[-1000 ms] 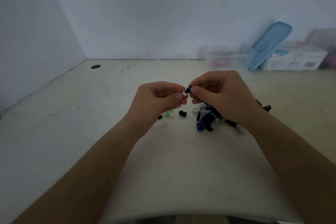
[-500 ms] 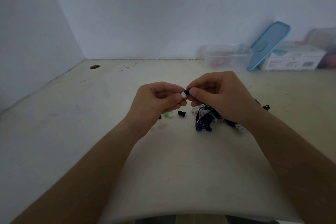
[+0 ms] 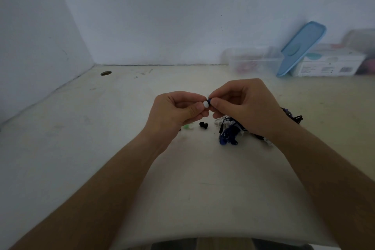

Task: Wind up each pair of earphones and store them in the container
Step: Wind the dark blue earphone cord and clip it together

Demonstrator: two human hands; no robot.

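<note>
As before, left hand and right hand on one white-tipped earbud.

Dim, flat, bluish light with soft shadows; wide-angle bending at the edges, far right corner blurred.

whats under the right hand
A tangle of blue, white and black earphones lies on the table below the right hand; the hand and wrist cover much of it.

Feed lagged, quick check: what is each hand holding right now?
Left hand: closed, pinching the white ear tip.
Right hand: closed, pinching the blue earbud.
</note>
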